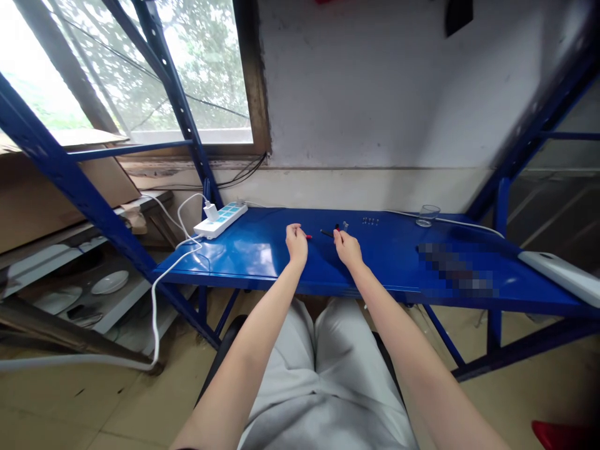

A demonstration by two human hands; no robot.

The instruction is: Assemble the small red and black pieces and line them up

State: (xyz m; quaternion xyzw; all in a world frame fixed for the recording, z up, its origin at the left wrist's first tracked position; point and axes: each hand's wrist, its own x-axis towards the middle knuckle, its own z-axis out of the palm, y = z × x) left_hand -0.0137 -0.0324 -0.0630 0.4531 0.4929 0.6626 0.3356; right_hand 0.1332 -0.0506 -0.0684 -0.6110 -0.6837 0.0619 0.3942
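Over the blue table [267,219], my left hand [297,244] is closed, and a small red piece [308,237] pokes out from its fingertips. My right hand [348,247] pinches a thin black stick-like thing [327,233] that points left toward the red piece. A bit of red shows at the right fingertips too. The two tips are apart. Just beyond my right hand lies a small clear or silvery piece [345,224], too small to name. Farther right, several tiny pale pieces [370,220] sit in short rows.
A white power strip [222,220] with a plugged-in cable is at the table's left end. A clear glass [427,216] stands at the back right. A blurred-out dark object [454,270] and a white flat object [562,275] lie on the right. Blue frame posts flank the table.
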